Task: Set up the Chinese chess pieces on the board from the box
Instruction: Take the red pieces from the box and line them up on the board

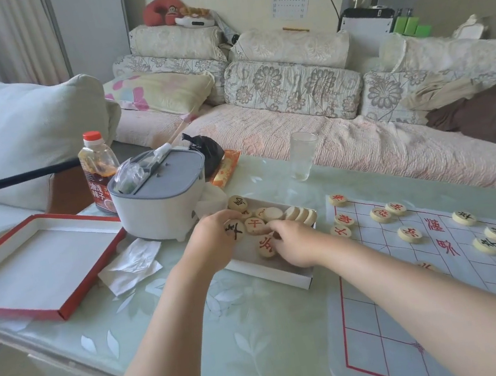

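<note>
Two bare forearms reach from the near edge of the glass-topped table (198,340) to the box (272,276), a shallow white tray of round wooden chess pieces. At the box's left edge the left hand (213,246) curls its fingers and thumb round a black-marked piece (234,229) and holds it tilted just above the rim. Inside the box, toward its near side, the right hand (293,243) has its fingers bent down among the loose pieces (273,214), the tips touching a red-marked piece (266,245); whether it has hold of anything cannot be told. Right of the box, just beside it, lies the board (387,312), a pale sheet with red grid lines, and on it stand several placed pieces (409,234), some red-marked and some black-marked. Left of the box sits its red-edged lid (36,267), upturned, with a crumpled tissue (133,266) between lid and box. Behind the box, touching or nearly touching its far left corner, stands a grey-and-white appliance (161,200), and left of that a red-capped sauce bottle (100,174). Farther behind the box, to the right, stands a drinking glass (303,155), and beyond the table runs a sofa (295,122) piled with floral cushions.
</note>
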